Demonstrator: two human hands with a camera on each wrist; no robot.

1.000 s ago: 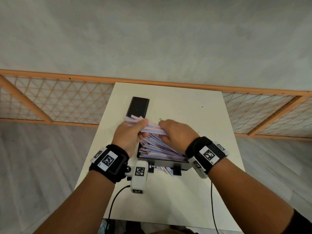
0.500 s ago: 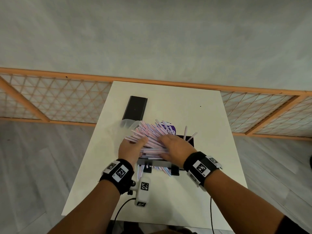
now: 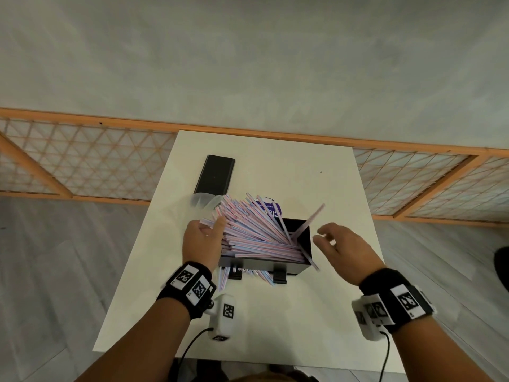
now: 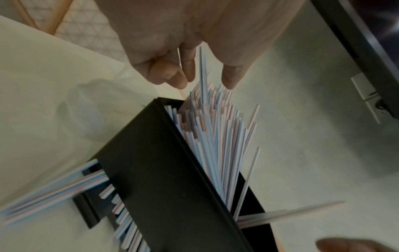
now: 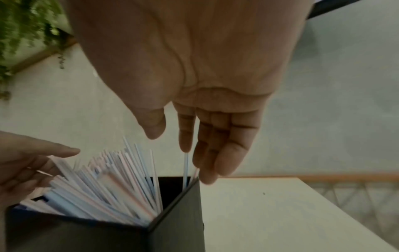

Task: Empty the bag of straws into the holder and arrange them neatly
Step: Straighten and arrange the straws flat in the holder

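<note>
Dozens of thin pink-and-blue striped straws (image 3: pixel 256 235) fan from the black box holder (image 3: pixel 304 241), so my left hand (image 3: pixel 202 244) cups their tips while my right hand (image 3: pixel 344 249) hovers loose-fingered, holding nothing.

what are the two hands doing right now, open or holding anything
Left hand: open, thumb and fingers against the fanned straws, no clear grip.
Right hand: open, holding nothing, beside the holder.

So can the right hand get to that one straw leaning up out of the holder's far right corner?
Probably yes: the right hand hovers open beside the holder, and nothing lies between it and the leaning straw.
</note>
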